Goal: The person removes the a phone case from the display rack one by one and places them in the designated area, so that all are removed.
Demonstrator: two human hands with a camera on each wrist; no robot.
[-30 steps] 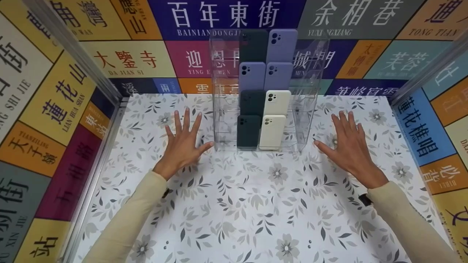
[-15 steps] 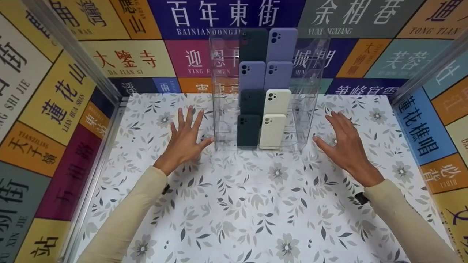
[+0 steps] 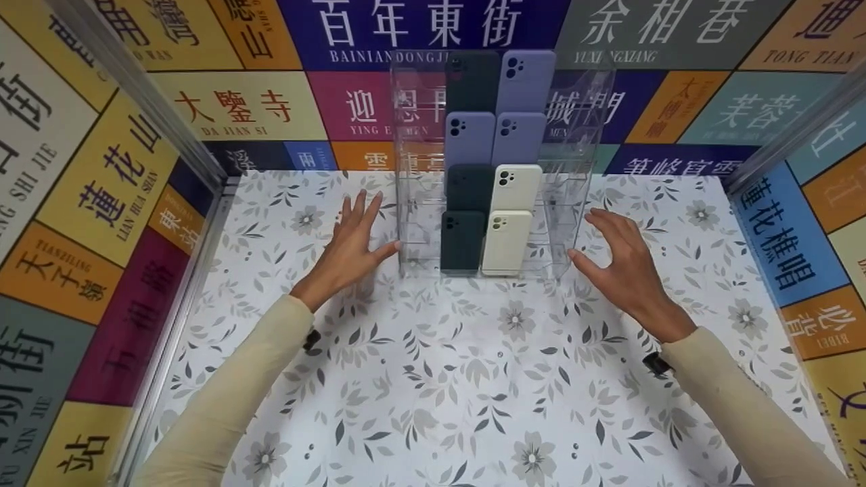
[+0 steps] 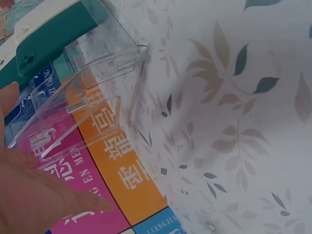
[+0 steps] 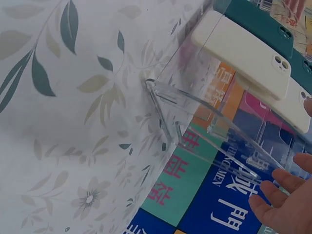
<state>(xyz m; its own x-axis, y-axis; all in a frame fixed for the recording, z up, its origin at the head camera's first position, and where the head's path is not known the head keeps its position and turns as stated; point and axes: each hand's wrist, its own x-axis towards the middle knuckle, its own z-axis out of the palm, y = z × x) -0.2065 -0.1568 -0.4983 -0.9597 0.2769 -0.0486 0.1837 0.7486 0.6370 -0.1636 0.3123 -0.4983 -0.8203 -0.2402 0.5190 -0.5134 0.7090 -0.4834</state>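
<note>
Since the earlier pictures both hands have slid inward and up the frame, closing on the two sides of the clear acrylic rack (image 3: 500, 162).

Head view: the rack stands upright at the upper centre of the frame, at the back of a desk (image 3: 460, 379) covered in a grey floral print. It holds eight phone cases in two columns of four. Counted by colour: three dark green cases (image 3: 463, 240), three lilac cases (image 3: 469, 137) and two cream cases (image 3: 506, 242). The outer compartments of the rack show nothing inside. The left hand (image 3: 352, 250) lies left of centre with fingers straight and spread, its thumb tip at the rack's lower left edge. The right hand (image 3: 622, 264) lies right of centre, fingers lightly bent and apart, thumb just beside the rack's lower right edge. Neither hand grips anything. Colourful wall panels (image 3: 243, 108) with Chinese lettering ring the desk.

Left wrist view: the palm fills the lower left corner; an empty clear compartment and one dark green case sit at upper left.

Right wrist view: fingertips show at lower right, near the rack wall; two cream cases lie at upper right.
</note>
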